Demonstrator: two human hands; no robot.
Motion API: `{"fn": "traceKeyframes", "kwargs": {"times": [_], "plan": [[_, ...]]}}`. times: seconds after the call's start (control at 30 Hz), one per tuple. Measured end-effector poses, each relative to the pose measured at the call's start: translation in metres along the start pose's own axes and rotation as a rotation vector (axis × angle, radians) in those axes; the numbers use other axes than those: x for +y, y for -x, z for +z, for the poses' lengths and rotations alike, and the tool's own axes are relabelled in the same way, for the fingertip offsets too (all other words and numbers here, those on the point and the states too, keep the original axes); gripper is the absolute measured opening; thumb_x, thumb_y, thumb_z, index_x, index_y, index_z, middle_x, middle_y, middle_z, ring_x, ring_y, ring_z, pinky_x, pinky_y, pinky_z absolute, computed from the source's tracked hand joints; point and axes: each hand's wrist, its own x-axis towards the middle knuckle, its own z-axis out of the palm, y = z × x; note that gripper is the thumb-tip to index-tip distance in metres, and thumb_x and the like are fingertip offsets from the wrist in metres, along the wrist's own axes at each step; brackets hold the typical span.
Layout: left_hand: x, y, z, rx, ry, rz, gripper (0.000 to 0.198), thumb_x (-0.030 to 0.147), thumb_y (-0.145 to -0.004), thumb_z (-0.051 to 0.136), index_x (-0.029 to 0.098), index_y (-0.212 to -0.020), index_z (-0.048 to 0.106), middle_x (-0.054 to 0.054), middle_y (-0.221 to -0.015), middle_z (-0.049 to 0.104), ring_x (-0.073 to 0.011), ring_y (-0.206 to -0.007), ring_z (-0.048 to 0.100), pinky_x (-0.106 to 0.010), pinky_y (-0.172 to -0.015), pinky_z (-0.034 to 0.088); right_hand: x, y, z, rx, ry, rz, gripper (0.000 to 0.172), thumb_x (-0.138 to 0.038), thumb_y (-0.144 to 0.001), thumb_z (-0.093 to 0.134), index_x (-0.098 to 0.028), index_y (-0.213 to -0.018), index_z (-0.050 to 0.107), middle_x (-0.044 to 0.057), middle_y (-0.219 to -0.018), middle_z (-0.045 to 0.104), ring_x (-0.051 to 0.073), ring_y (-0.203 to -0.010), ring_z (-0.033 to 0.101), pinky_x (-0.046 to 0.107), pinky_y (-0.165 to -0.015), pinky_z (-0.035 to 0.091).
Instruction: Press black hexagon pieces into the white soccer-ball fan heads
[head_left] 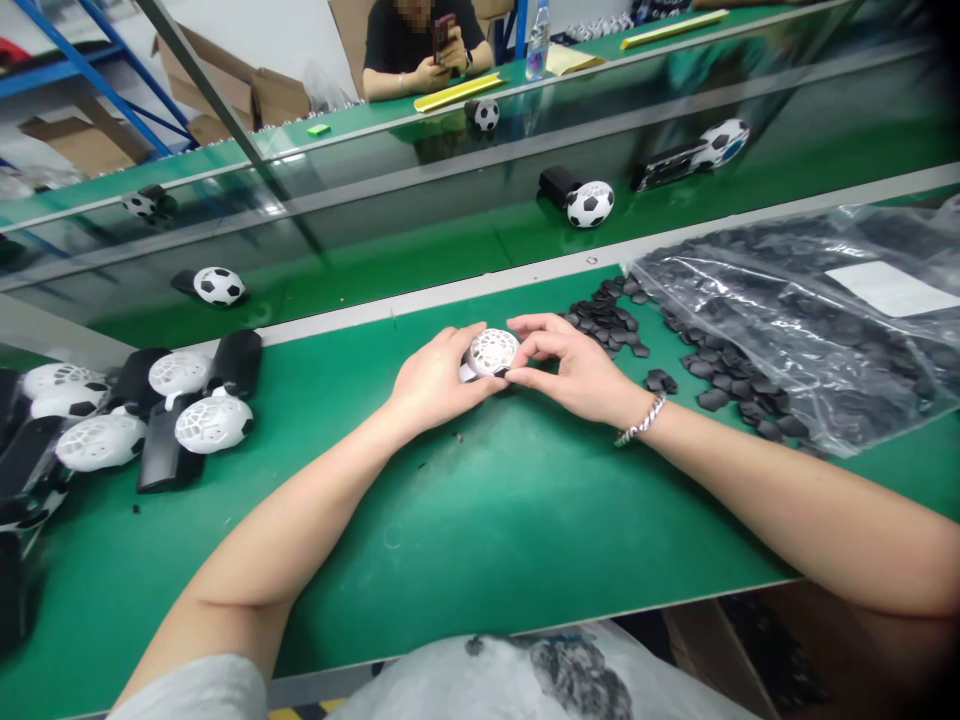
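A white soccer-ball shell (495,350) with open gaps in its surface is held over the green table. My left hand (442,375) wraps round its left side, thumb along the near edge. At the right edge of the same shell, my right hand (566,365) has its thumb and fingers closed in; whether a small black piece sits between the fingertips I cannot tell. A dark patch shows low on the shell near both thumbs. Just beyond my right hand lies a pile of small black patches (607,315).
At left, several white ball shells (214,420) with black bodies lie crowded together. A clear plastic bag (817,320) of black patches lies at right. Behind a low ledge, a green conveyor belt (420,250) carries finished-looking ball units (590,204). Across it, a person (427,50) holds a phone.
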Motion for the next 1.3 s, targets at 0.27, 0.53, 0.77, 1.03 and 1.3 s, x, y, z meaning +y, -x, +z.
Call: {"fn": "traceKeyframes", "kwargs": {"times": [0.27, 0.53, 0.77, 1.03, 1.3], "plan": [[-0.001, -0.001, 0.003, 0.031, 0.063, -0.003, 0.066, 0.047, -0.069, 0.062, 0.023, -0.127, 0.042, -0.004, -0.117, 0.055, -0.023, -0.101, 0.055, -0.033, -0.08, 0.047, 0.001, -0.003, 0.001, -0.006, -0.108, 0.021, 0.009, -0.025, -0.07, 0.063, -0.018, -0.067, 0.058, 0.007, -0.114, 0.055, 0.023, -0.105, 0.052, 0.038, -0.084, 0.044], [0.002, -0.002, 0.005, 0.083, 0.082, 0.005, 0.061, 0.047, -0.067, 0.064, 0.022, -0.12, 0.049, -0.004, -0.105, 0.059, -0.0235, -0.096, 0.057, -0.031, -0.072, 0.048, 0.001, -0.007, 0.005, 0.046, -0.1, 0.005, 0.019, -0.024, -0.066, 0.067, -0.019, -0.07, 0.048, 0.008, -0.103, 0.059, 0.024, -0.102, 0.054, 0.033, -0.071, 0.047], [-0.001, -0.002, -0.003, -0.042, 0.041, 0.093, 0.06, 0.031, -0.066, 0.063, 0.025, -0.123, 0.045, -0.002, -0.122, 0.055, -0.0238, -0.105, 0.054, -0.033, -0.082, 0.046, 0.026, -0.019, -0.035, 0.108, 0.117, 0.128, 0.016, -0.033, -0.073, 0.063, -0.017, -0.073, 0.06, 0.002, -0.074, 0.06, 0.015, -0.064, 0.055, 0.031, -0.062, 0.044], [-0.003, -0.004, -0.002, 0.023, -0.151, 0.155, 0.063, 0.008, -0.071, 0.042, 0.028, -0.131, 0.039, -0.001, -0.119, 0.058, -0.0242, -0.101, 0.052, -0.04, -0.084, 0.039, 0.03, -0.019, -0.034, -0.079, 0.609, 0.088, 0.02, -0.031, -0.081, 0.055, -0.02, -0.091, 0.069, 0.008, -0.091, 0.062, 0.021, -0.084, 0.057, 0.031, -0.066, 0.043], [-0.004, -0.004, 0.001, 0.028, -0.177, 0.17, 0.065, 0.006, -0.072, 0.039, 0.028, -0.132, 0.037, -0.003, -0.115, 0.059, -0.0234, -0.101, 0.05, -0.039, -0.082, 0.037, 0.03, -0.022, -0.029, -0.125, 0.816, -0.035, 0.022, -0.019, -0.085, 0.046, -0.015, -0.091, 0.067, 0.011, -0.083, 0.064, 0.026, -0.083, 0.056, 0.034, -0.064, 0.043]]}}
